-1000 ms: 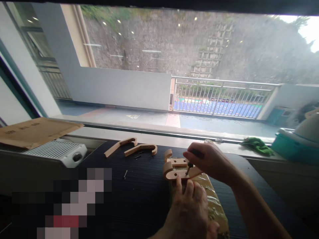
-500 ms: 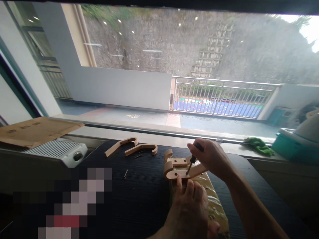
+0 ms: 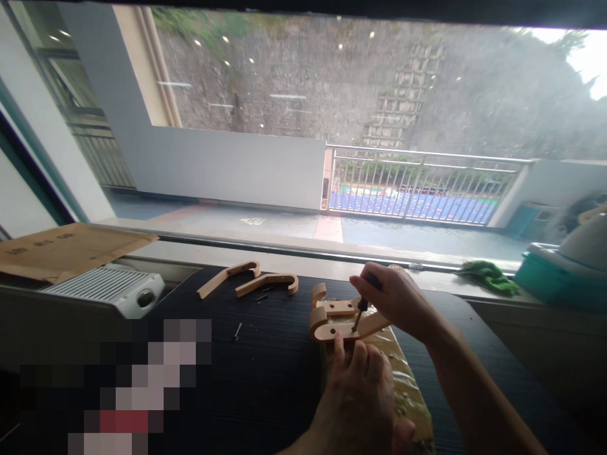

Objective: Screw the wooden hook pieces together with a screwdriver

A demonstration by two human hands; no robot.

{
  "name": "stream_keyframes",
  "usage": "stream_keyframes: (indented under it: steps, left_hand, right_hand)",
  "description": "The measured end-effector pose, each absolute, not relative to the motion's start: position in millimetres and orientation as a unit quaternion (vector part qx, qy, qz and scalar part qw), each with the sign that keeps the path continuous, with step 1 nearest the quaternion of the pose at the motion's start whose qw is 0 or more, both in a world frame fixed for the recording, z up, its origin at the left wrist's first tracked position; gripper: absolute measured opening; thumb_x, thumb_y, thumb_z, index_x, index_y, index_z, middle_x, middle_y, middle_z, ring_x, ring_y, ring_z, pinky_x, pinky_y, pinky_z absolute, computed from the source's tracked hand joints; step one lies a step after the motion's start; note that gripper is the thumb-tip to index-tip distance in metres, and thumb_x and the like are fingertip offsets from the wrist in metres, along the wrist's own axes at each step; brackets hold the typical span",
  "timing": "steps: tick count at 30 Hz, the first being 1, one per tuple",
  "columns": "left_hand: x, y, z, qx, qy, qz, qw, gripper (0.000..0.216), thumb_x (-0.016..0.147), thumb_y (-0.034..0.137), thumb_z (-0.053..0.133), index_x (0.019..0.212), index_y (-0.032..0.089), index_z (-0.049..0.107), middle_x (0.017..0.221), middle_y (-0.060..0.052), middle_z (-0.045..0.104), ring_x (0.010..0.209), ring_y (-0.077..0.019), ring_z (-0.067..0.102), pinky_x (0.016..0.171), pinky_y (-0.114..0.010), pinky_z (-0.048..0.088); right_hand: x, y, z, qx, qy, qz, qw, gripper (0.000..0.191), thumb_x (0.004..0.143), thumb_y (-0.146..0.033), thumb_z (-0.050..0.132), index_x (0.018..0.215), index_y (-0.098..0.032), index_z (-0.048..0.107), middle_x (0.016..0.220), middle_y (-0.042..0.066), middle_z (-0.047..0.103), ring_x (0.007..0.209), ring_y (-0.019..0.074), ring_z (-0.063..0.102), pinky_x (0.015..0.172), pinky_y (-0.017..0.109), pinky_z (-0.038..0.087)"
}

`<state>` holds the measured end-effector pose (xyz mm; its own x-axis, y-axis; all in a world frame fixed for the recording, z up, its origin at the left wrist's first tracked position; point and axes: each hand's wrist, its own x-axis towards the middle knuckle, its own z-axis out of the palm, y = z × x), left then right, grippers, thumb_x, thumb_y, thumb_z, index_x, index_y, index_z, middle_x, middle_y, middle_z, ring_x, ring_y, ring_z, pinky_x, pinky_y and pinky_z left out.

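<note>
My right hand (image 3: 396, 294) is closed round the dark handle of a screwdriver (image 3: 363, 305). Its shaft slants down, and the tip meets a hole in the near wooden hook (image 3: 324, 332). That pale hook lies on a brown block wrapped in clear tape (image 3: 408, 387). My left hand (image 3: 360, 379) presses the same hook down from the near side, its forefinger beside the other hole and the remaining fingers bent. Just behind lies a second wooden hook (image 3: 339, 308), also on the block and partly covered by my right hand.
Two loose wooden hooks (image 3: 270, 282) lie on the dark table (image 3: 279, 379) to the left, with small screws (image 3: 238, 331) near them. A brown envelope (image 3: 76, 246) rests by a white slatted unit (image 3: 109, 287). A green cloth (image 3: 488, 278) and a teal container (image 3: 545, 278) are by the window.
My right hand has turned slightly on the screwdriver handle, its knuckles a little further left. The tip stays at the hole. My left hand keeps its place on the hook.
</note>
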<state>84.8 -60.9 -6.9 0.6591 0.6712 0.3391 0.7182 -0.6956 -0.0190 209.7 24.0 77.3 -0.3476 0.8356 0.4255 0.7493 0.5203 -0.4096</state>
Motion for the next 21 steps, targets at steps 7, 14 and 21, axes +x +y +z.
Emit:
stream_keyframes:
  steps: [7,14,21]
  left_hand:
    - [84,-62,-5,-0.909,-0.383,-0.15,0.068,0.059,0.089,0.052,0.037,0.122,0.005,0.053,0.108,-0.017,0.055,0.102,-0.0319,0.044,0.09,-0.057,0.037]
    - [84,-62,-9,-0.907,-0.375,-0.162,0.101,0.061,0.089,0.052,0.037,0.123,0.003,0.051,0.11,-0.019,0.055,0.101,-0.0323,0.044,0.087,-0.056,0.038]
    - [84,-62,-7,-0.909,-0.373,-0.159,0.1,0.063,0.089,0.053,0.037,0.123,0.003,0.051,0.111,-0.019,0.055,0.102,-0.0334,0.044,0.087,-0.056,0.038]
  right_hand:
    - [206,25,77,-0.546,-0.784,0.035,0.294,0.038,0.089,-0.046,0.043,0.062,-0.02,0.047,0.051,-0.002,0.054,0.047,0.0106,0.039,0.049,0.024,0.023]
    - [209,14,87,-0.463,-0.838,0.126,0.259,0.029,0.091,-0.04,0.043,0.074,-0.02,0.057,0.059,-0.003,0.057,0.052,0.0108,0.045,0.05,0.023,0.03]
    - [217,18,85,-0.419,-0.842,0.209,0.268,0.029,0.091,-0.042,0.044,0.087,-0.019,0.061,0.074,0.001,0.064,0.065,0.0132,0.055,0.058,0.024,0.039]
